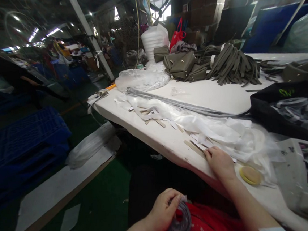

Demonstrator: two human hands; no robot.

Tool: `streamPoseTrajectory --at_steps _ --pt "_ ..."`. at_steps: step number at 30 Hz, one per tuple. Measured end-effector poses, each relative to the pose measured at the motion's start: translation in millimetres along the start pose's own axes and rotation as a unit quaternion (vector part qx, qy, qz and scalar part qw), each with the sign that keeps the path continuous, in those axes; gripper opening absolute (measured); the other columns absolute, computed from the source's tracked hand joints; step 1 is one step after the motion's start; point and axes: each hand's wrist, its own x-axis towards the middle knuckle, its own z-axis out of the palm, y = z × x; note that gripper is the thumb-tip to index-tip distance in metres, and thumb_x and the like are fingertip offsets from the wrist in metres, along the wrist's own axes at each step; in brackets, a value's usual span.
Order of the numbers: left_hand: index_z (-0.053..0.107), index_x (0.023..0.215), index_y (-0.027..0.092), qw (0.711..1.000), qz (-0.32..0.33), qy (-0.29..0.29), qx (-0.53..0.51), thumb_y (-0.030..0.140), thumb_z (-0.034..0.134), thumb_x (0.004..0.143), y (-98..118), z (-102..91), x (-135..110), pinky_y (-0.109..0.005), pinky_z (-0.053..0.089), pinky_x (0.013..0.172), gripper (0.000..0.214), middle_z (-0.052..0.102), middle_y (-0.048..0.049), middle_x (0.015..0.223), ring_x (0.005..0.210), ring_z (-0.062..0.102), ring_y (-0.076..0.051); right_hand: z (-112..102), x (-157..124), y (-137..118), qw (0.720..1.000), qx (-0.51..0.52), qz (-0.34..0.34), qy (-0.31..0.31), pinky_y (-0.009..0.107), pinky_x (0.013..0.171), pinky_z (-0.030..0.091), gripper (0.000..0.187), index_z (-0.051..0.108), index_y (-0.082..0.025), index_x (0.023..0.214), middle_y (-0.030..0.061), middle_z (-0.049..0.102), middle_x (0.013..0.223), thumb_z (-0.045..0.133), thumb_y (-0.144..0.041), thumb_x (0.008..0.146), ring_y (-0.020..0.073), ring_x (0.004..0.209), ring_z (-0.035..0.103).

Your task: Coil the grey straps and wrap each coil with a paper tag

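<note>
The left hand (163,212) is below the bench's near edge, in the lap over a red garment (208,226). It is closed around a roll of grey tape (180,220), with the thumb over the top of the coil. That grip probably stops the coil from unwinding and leaves the bench surface free.

The right hand (220,163) rests knuckles up on the bench (217,95), right at its near edge. Its fingertips press on a tan strip (194,148) among scattered paper slips (154,117). I cannot tell whether it is pinching the strip or only pinning it down. The two hands are well apart.

Crumpled white film (220,127) spreads along the bench just beyond those fingers, and a long grey band (180,104) runs lengthwise past it. A yellow disc (250,175) lies by the right wrist, near the same edge.

An open black bag (268,119) further in holds more rolls, seemingly stock kept within reach. Olive pouches (183,66) and a heap of olive straps (232,66) are piled at the bench's far end.
</note>
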Motion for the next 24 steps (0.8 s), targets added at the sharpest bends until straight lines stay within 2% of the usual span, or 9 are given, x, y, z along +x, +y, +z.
streamPoseTrajectory --at_steps 6,12,15,20,24 --pt "0.07 0.093 0.015 1.0 -0.013 0.001 -0.006 0.048 0.041 0.094 0.9 -1.7 -2.2 -0.026 0.046 0.083 0.043 0.067 -0.0073 0.091 0.088 0.062 -0.017 3.9 -1.3 -3.5 0.999 -0.043 -0.019 0.026 0.031 0.064 0.034 0.029 0.067 -0.016 0.087 0.0087 0.067 0.088 0.042 -0.027 0.097 0.0194 0.076 0.06" --pt "0.069 0.09 0.017 1.0 -0.023 0.008 -0.014 0.049 0.042 0.093 3.2 -1.5 -3.7 -0.029 0.046 0.087 0.042 0.067 -0.0064 0.091 0.091 0.061 -0.019 -1.4 -12.0 13.8 0.992 -0.091 -0.054 0.071 0.033 0.072 0.034 0.032 0.065 -0.015 0.09 0.0101 0.064 0.088 0.036 -0.025 0.099 0.0218 0.083 0.056" --pt "0.068 0.09 0.017 0.999 -0.024 0.004 -0.022 0.048 0.042 0.094 4.6 -0.8 -3.0 -0.029 0.046 0.086 0.04 0.067 -0.0059 0.088 0.089 0.061 -0.019 -2.4 -16.5 16.7 0.99 -0.096 -0.084 0.054 0.034 0.072 0.034 0.032 0.066 -0.016 0.084 0.0096 0.064 0.086 0.038 -0.023 0.098 0.0223 0.082 0.055" --pt "0.068 0.092 0.017 0.999 -0.03 -0.009 -0.028 0.047 0.042 0.094 2.7 0.8 -0.7 -0.027 0.047 0.081 0.04 0.066 -0.0057 0.088 0.085 0.06 -0.018 -2.6 -13.9 -1.9 0.993 -0.04 -0.102 0.035 0.032 0.082 0.037 0.029 0.063 -0.018 0.11 0.0096 0.064 0.103 0.042 -0.032 0.097 0.0222 0.094 0.054" --pt "0.068 0.093 0.017 0.999 -0.035 -0.016 -0.015 0.048 0.041 0.094 -0.6 0.2 -0.2 -0.027 0.046 0.08 0.042 0.065 -0.0063 0.092 0.087 0.06 -0.018 -1.2 -6.1 -15.3 0.992 -0.057 -0.115 -0.019 0.031 0.076 0.04 0.029 0.065 -0.018 0.097 0.0104 0.064 0.096 0.039 -0.029 0.098 0.0227 0.092 0.056"
